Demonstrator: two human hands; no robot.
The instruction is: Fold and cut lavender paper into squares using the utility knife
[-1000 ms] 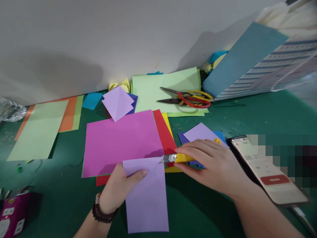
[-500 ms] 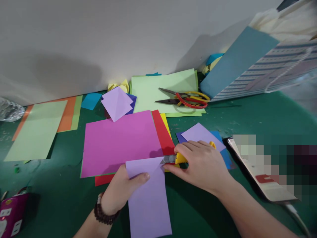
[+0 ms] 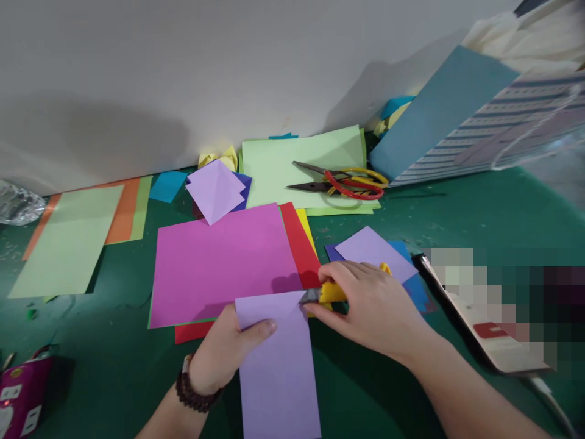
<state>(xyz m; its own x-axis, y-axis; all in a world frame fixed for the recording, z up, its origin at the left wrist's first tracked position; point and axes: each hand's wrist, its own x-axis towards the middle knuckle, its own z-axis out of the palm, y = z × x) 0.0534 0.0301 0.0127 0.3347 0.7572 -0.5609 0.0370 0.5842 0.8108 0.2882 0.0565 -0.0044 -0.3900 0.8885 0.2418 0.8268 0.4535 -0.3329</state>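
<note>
- Your right hand (image 3: 370,308) is closed around the yellow utility knife (image 3: 331,292): fingers curled over the handle, thumb low along its near side.
- The knife's short steel blade (image 3: 311,297) points left and sits at the upper right edge of the lilac sheet (image 3: 278,366). Contact is at or very near that edge; the exact point cannot be confirmed.
- Your left hand (image 3: 223,350) is partly closed on the lilac sheet, thumb (image 3: 260,328) lying across its face. The fingers are hidden behind the paper.
- Your left wrist wears a dark beaded bracelet (image 3: 196,393). Both forearms reach in from the bottom of the view, converging on the sheet.
- The lilac sheet is a flat rectangle, held slightly above a magenta sheet (image 3: 223,268), and its lower end runs past the bottom of the view.
- A red sheet (image 3: 299,244) lies partly under the magenta sheet, just left of the knife.
- A folded lilac square (image 3: 214,192) lies beyond the magenta sheet.
- Scissors with red and yellow handles (image 3: 338,182) rest on a pale green sheet (image 3: 274,164).
- All of this lies on a green cutting mat (image 3: 479,207).
</note>
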